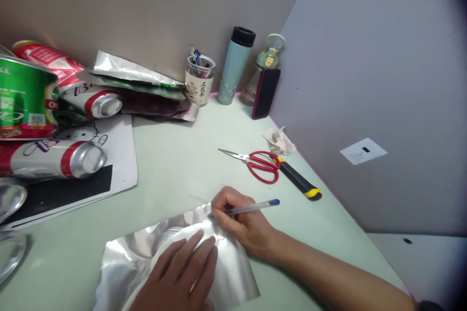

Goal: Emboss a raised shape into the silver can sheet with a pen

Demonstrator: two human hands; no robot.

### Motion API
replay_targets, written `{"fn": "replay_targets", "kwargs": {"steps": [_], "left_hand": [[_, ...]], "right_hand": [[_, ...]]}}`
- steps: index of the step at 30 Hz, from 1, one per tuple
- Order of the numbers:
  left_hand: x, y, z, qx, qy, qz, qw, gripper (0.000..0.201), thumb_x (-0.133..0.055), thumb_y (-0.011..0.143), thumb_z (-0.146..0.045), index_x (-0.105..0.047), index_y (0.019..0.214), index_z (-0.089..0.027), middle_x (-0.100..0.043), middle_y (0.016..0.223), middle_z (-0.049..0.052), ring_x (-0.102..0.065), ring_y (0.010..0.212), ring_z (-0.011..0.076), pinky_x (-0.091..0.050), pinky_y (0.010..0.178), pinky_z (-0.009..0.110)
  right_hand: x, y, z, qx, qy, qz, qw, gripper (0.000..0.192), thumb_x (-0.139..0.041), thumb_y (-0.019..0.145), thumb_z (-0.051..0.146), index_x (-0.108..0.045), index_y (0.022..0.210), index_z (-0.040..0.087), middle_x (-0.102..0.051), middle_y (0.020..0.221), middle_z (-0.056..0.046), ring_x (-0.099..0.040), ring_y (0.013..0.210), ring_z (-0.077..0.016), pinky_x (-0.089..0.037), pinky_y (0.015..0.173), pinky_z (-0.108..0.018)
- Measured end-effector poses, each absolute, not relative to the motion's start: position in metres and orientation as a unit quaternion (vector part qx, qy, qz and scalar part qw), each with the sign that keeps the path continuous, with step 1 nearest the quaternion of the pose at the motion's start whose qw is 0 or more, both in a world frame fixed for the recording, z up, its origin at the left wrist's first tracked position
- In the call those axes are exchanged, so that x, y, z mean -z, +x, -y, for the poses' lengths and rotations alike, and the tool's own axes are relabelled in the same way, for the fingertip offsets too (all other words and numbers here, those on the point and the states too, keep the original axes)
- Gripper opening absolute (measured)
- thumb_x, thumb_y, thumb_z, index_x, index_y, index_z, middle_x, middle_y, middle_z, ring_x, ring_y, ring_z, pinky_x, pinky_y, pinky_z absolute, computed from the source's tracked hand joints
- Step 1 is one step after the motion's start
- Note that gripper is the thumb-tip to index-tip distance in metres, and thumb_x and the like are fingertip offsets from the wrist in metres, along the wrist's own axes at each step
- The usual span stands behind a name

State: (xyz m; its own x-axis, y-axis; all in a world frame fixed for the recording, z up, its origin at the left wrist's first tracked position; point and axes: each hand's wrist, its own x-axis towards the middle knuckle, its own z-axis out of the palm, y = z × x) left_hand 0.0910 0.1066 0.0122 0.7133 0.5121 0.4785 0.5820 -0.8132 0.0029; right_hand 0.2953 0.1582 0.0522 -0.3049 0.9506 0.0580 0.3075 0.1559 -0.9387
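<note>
Right hand (241, 221) grips blue pen (251, 209), tip at upper edge of silver metal sheet (233, 277) lying on pale green desk (175, 160), near front edge. Left hand (182, 272) flat, fingers spread, pressing sheet down. Red scissors (260, 163), utility knife (299, 180) just beyond.

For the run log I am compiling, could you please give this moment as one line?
left hand: flat on metal sheet | right hand: holds pen, tip at sheet | beside: scissors, utility knife
</note>
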Motion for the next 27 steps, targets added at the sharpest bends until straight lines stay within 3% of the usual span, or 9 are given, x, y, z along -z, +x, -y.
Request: {"fn": "replay_targets", "kwargs": {"steps": [2, 4, 6, 9, 16, 22, 27], "left_hand": [[-0.011, 0.091, -0.107, 0.234, -0.923, 0.295, 0.076, 0.04, -0.045, 0.1, -0.051, -0.069, 0.112, -0.022, -0.073, 0.116, 0.001, -0.053, 0.117, 0.0229, -0.036, 0.096, 0.038], [-0.014, 0.091, -0.108, 0.231, -0.927, 0.28, 0.09, 0.031, -0.049, 0.097, -0.039, -0.069, 0.113, -0.02, -0.073, 0.116, 0.002, -0.054, 0.115, 0.0242, -0.038, 0.094, 0.039], [-0.018, 0.09, -0.109, 0.232, -0.931, 0.261, 0.106, 0.031, -0.052, 0.089, -0.027, -0.069, 0.113, -0.018, -0.073, 0.116, 0.002, -0.056, 0.113, 0.0253, -0.04, 0.092, 0.039], [-0.022, 0.089, -0.11, 0.23, -0.931, 0.254, 0.126, 0.036, -0.052, 0.08, -0.024, -0.071, 0.111, -0.02, -0.074, 0.115, 0.002, -0.058, 0.112, 0.0256, -0.043, 0.089, 0.039], [-0.015, 0.089, -0.107, 0.226, -0.926, 0.288, 0.096, 0.033, -0.053, 0.093, -0.044, -0.069, 0.112, -0.024, -0.073, 0.116, 0.0, -0.053, 0.117, 0.0229, -0.039, 0.095, 0.036], [-0.019, 0.088, -0.11, 0.227, -0.931, 0.268, 0.094, 0.03, -0.053, 0.093, -0.035, -0.068, 0.114, -0.02, -0.073, 0.116, 0.003, -0.053, 0.116, 0.0246, -0.037, 0.094, 0.038], [-0.018, 0.091, -0.109, 0.232, -0.933, 0.265, 0.078, 0.032, -0.047, 0.1, -0.039, -0.068, 0.113, -0.018, -0.074, 0.116, 0.003, -0.054, 0.115, 0.0239, -0.035, 0.095, 0.039]], "right_hand": [[-0.052, 0.295, -0.158, -0.436, -0.468, 0.681, 0.358, 0.015, -0.057, 0.09, 0.017, -0.053, 0.075, 0.019, -0.056, 0.077, -0.002, -0.051, 0.069, -0.0148, -0.039, 0.063, -0.028], [-0.053, 0.295, -0.158, -0.429, -0.467, 0.686, 0.357, 0.015, -0.057, 0.09, 0.017, -0.053, 0.075, 0.019, -0.056, 0.077, -0.002, -0.051, 0.07, -0.0148, -0.04, 0.063, -0.028], [-0.053, 0.295, -0.157, -0.428, -0.469, 0.686, 0.356, 0.015, -0.057, 0.091, 0.018, -0.054, 0.076, 0.019, -0.057, 0.078, -0.002, -0.051, 0.07, -0.015, -0.04, 0.063, -0.028], [-0.053, 0.295, -0.156, -0.43, -0.469, 0.687, 0.351, 0.015, -0.058, 0.091, 0.019, -0.055, 0.077, 0.019, -0.057, 0.079, -0.002, -0.052, 0.071, -0.0151, -0.041, 0.064, -0.028], [-0.056, 0.295, -0.156, -0.409, -0.46, 0.712, 0.337, 0.015, -0.055, 0.093, 0.016, -0.052, 0.079, 0.02, -0.057, 0.082, -0.003, -0.052, 0.074, -0.0159, -0.041, 0.066, -0.029], [-0.061, 0.295, -0.156, -0.411, -0.454, 0.723, 0.319, 0.019, -0.051, 0.092, 0.016, -0.044, 0.076, 0.021, -0.055, 0.08, -0.003, -0.05, 0.074, -0.0168, -0.041, 0.066, -0.031], [-0.063, 0.296, -0.157, -0.408, -0.449, 0.731, 0.312, 0.02, -0.05, 0.092, 0.015, -0.042, 0.075, 0.022, -0.054, 0.08, -0.002, -0.049, 0.073, -0.0169, -0.041, 0.066, -0.031]]}}
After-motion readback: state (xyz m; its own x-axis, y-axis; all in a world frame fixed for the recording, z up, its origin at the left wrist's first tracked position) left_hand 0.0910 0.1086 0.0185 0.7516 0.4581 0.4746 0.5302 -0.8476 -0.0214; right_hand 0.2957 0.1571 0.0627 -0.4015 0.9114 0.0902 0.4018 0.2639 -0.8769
